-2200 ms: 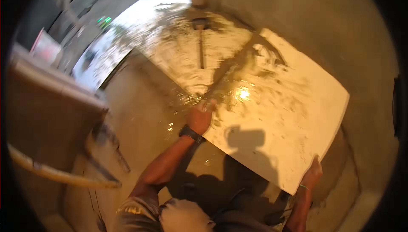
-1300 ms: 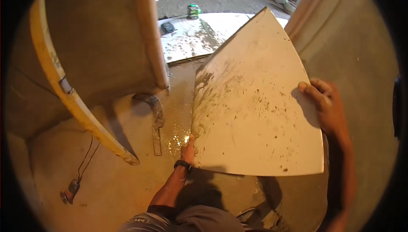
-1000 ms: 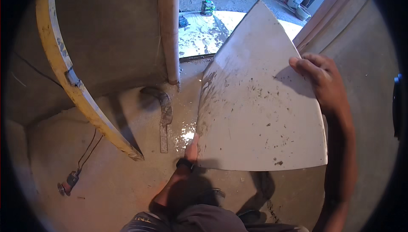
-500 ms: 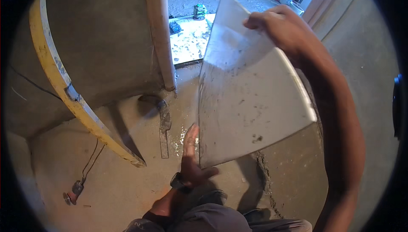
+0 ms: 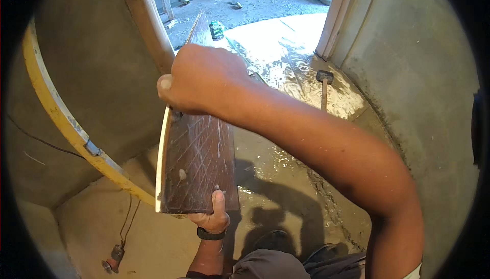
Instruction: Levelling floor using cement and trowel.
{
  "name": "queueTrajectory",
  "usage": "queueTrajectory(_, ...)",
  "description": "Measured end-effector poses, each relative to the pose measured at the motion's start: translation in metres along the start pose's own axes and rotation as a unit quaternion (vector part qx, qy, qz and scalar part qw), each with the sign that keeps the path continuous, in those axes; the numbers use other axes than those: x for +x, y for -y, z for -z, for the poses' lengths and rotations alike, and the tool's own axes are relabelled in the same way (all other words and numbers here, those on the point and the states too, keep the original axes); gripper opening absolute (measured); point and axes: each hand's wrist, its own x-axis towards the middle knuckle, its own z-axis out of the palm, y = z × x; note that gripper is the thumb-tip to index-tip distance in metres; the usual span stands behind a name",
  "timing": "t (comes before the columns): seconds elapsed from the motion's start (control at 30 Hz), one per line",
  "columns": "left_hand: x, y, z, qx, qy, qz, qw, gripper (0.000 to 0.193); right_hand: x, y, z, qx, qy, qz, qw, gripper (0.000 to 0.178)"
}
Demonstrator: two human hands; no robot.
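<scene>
I hold a large tile [image 5: 196,164] on edge in front of me, its brown back with a criss-cross pattern turned toward the right and its pale edge on the left. My right hand [image 5: 206,77] is closed over its upper edge, the forearm crossing the view from the lower right. At the lower edge, my left hand [image 5: 212,219] grips the tile with the thumb on the brown back; the other fingers are hidden behind it. A dark band circles my left wrist.
A yellow straightedge [image 5: 64,123] leans at the left. An angle grinder [image 5: 116,258] with a cord lies on the floor nearby. A mallet [image 5: 324,79] rests on wet tiles to the right. Beyond the doorway stands a green device [image 5: 217,30]. Plastered walls flank both sides.
The tile has swung left and turned, from its pale face showing to its brown back showing. My right hand moved left with it; my left hand now has its thumb on the back.
</scene>
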Motion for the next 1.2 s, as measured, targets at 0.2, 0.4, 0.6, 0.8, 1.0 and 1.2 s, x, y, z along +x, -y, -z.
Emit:
queueTrajectory(0.2,0.003,0.0,0.043,0.048,0.015,-0.013,0.999,0.023,-0.004,0.015,-0.035,0.056,-0.012,0.01,0.998,0.045)
queueTrajectory(0.4,0.008,0.008,0.082,0.13,0.067,0.034,0.989,0.029,-0.006,0.027,-0.05,0.093,0.007,0.023,0.995,0.045)
queueTrajectory(0.6,0.008,0.024,0.083,0.133,0.073,0.001,0.988,0.031,0.001,0.019,-0.067,0.121,-0.011,0.022,0.992,0.056)
queueTrajectory(0.8,0.006,0.041,0.086,0.124,0.03,-0.027,0.991,0.036,-0.004,0.001,-0.077,0.128,0.006,0.032,0.991,0.075)
queueTrajectory(1.0,-0.006,0.089,0.109,0.135,-0.003,-0.003,0.991,0.031,-0.07,-0.104,-0.088,0.079,0.079,0.046,0.993,0.065)
queueTrajectory(1.2,-0.061,0.075,0.052,0.108,0.1,0.139,0.979,0.052,-0.212,-0.303,-0.057,0.011,0.286,-0.059,0.956,0.054)
